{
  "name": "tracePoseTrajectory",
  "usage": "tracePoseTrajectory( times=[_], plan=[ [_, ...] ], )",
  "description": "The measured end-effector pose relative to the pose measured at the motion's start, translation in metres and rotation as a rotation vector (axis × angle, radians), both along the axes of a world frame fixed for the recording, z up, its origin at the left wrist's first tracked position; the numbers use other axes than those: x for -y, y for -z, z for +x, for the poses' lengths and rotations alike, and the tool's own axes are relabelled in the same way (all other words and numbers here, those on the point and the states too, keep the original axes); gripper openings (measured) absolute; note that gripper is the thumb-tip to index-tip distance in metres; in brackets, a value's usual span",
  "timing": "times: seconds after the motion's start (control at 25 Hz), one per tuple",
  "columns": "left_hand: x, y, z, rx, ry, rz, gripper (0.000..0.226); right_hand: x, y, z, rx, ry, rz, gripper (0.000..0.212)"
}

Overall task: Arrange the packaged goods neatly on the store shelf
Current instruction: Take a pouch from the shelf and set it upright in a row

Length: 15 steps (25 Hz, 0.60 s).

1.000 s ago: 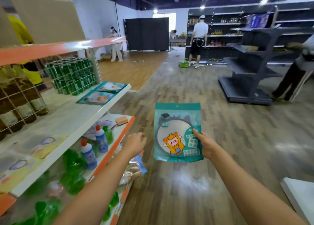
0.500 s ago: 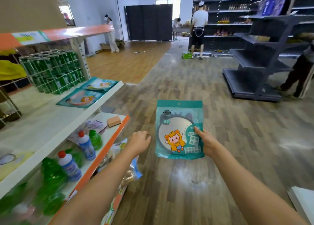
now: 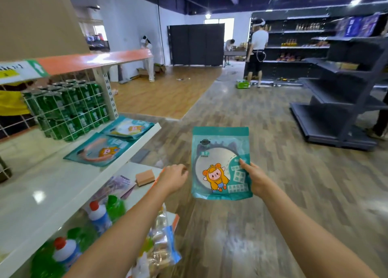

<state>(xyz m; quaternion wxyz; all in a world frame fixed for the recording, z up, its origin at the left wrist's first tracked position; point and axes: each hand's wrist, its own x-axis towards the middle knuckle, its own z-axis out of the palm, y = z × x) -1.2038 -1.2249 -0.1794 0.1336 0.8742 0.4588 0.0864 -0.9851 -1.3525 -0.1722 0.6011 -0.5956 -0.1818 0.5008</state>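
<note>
- One pouch is in hand: the right hand (image 3: pixel 257 178) pinches the teal pouch (image 3: pixel 220 162) at its lower right edge, thumb on the printed face, the other fingers hidden behind it.
- Held upright over the aisle floor, the pouch has its long axis running vertical and its sealed top edge uppermost, face toward the camera.
- Just beside the pouch's left edge, the left hand (image 3: pixel 174 179) hangs with fingers loosely curled and nothing in it; whether it touches the pouch I cannot tell.
- From the grip, the white shelf (image 3: pixel 52 185) lies to the left and slightly forward, so the pouch must likely travel leftward past the empty hand, which is the nearer one to the shelf.
- Two matching teal pouches (image 3: pixel 100 149) already lie flat near the shelf's front edge, one partly behind the other, beside a wire rack of green cans (image 3: pixel 69 107).
- Bare shelf surface shows on the near side of those pouches, which looks like the roomiest landing spot; laying this one flat would mean tipping it from vertical.
- Below, a lower shelf holds bottles (image 3: pixel 98 214) and a sponge (image 3: pixel 144 177), well clear of that path.
</note>
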Motion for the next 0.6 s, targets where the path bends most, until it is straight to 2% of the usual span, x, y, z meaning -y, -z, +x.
tracePoseTrajectory(
  times=[0.36, 0.6],
  plan=[
    [-0.071, 0.009, -0.009, -0.043, -0.167, -0.073, 0.033, -0.113, 0.014, 0.015, -0.041, -0.159, -0.017, 0.015],
    [-0.119, -0.006, 0.008, 0.066, -0.337, -0.112, 0.031, -0.203, 0.002, 0.032, -0.019, -0.347, -0.014, 0.016]
  ],
)
